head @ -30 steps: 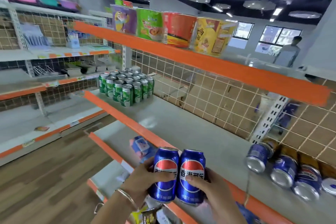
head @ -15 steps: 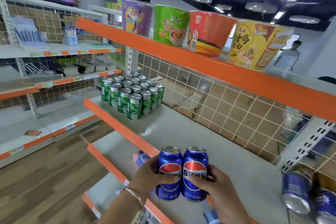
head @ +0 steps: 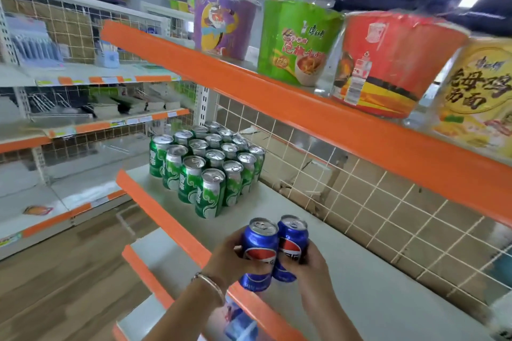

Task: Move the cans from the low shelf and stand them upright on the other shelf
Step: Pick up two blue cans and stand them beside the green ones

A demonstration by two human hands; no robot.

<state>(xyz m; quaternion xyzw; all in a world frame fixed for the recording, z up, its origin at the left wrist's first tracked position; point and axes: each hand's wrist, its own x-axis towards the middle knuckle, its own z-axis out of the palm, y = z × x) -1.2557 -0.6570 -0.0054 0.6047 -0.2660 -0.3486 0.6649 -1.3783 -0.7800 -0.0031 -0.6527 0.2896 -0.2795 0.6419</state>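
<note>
Head cam, close, down-fwd onto shelf (head: 374, 293).

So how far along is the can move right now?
Done: nothing blue stands on the middle shelf in this view; only the green cans do. In hand: the left hand and right hand each hold an upright blue can above it. Left: set both down; cans remaining lower down aren't visible.

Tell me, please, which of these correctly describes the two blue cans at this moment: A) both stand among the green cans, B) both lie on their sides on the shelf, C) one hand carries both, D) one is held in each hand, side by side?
D: the left hand grips one blue can and the right hand grips the other blue can, side by side above the shelf edge, apart from the green cans.
</note>
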